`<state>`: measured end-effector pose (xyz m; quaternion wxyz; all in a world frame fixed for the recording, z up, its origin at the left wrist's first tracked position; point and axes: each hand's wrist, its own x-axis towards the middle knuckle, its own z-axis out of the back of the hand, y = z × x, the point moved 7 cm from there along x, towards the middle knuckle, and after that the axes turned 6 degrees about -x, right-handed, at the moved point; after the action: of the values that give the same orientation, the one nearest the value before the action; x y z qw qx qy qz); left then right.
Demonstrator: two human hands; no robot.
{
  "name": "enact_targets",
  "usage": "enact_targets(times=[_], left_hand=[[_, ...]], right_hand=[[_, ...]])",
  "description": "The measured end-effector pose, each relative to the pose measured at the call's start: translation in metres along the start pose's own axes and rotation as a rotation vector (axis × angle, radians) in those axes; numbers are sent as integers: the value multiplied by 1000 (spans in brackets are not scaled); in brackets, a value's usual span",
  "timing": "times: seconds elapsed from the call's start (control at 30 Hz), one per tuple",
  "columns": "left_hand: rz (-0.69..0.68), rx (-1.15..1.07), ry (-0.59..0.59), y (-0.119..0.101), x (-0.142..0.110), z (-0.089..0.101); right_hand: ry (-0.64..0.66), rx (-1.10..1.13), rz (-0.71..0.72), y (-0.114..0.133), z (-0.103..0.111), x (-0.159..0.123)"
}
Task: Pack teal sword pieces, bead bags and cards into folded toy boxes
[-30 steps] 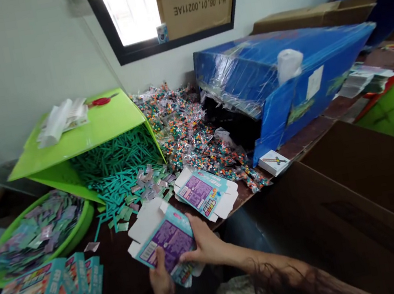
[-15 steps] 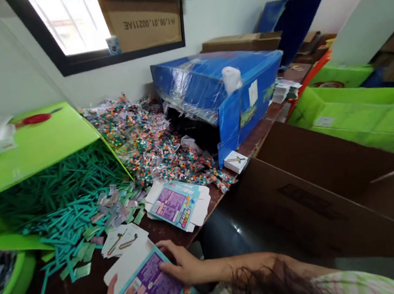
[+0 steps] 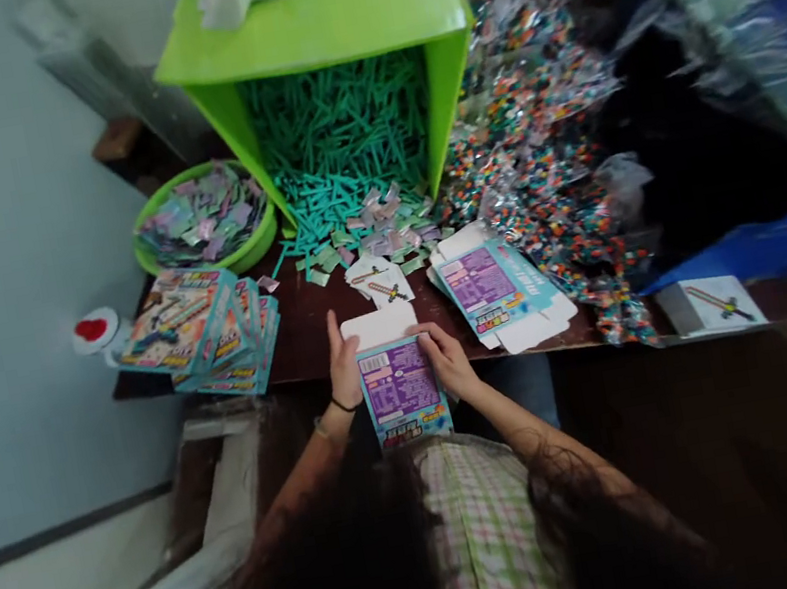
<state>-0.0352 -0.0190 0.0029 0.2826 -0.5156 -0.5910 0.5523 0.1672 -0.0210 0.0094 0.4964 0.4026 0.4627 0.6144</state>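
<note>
Here, mid-frame, my left hand (image 3: 344, 369) and right hand (image 3: 447, 363) pinch the light, bendable teal-and-purple printed cardboard box (image 3: 402, 394) by its side edges.

Left hand (image 3: 344, 369) & right hand (image 3: 449, 362) grip carton (image 3: 401, 390) by its sides at bench (image 3: 308, 325) edge; flat cartons (image 3: 494, 285) just right of right hand, card stack (image 3: 198, 331) left of left hand.

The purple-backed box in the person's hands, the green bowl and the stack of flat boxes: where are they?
Purple-backed box (image 3: 401, 387): head view, its printed purple panel.
Green bowl (image 3: 255, 248): head view, its front rim.
Stack of flat boxes (image 3: 173, 318): head view, top box's face.
</note>
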Motion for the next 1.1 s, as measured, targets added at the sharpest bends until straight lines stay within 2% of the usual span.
enact_targets(times=[0.1,0.2,0.3,0.37,0.47,0.5,0.67,0.77,0.83,0.9,0.97,1.03,1.1], left_hand=[[282,-100,112,13,2,-4],[480,-153,197,22,-4,-10],[611,-183,262,34,-15,-17],[662,-182,278,42,-21,-20],[670,-186,261,50,-24,-20],[661,-192,255,51,-25,-19],[624,-210,263,47,-31,-26],[605,-222,268,43,-29,-30],[604,-240,319,42,-27,-35],[581,-239,358,44,-24,-38],[537,-220,338,49,-23,-37],[498,-216,311,52,-26,-33],[459,-258,341,46,-31,-22]], right_hand=[[169,-43,24,-2,-4,-2],[310,-89,50,-3,0,7],[230,-201,97,1,14,27],[249,-265,91,1,14,39],[426,-371,25,-4,2,44],[442,-398,26,-4,1,43],[302,-479,159,3,17,33],[310,-590,340,7,21,23],[304,-568,420,11,21,17],[301,-457,346,9,19,15],[335,-326,173,4,13,14],[406,-218,7,-1,5,13],[455,-163,-100,-5,1,14]])
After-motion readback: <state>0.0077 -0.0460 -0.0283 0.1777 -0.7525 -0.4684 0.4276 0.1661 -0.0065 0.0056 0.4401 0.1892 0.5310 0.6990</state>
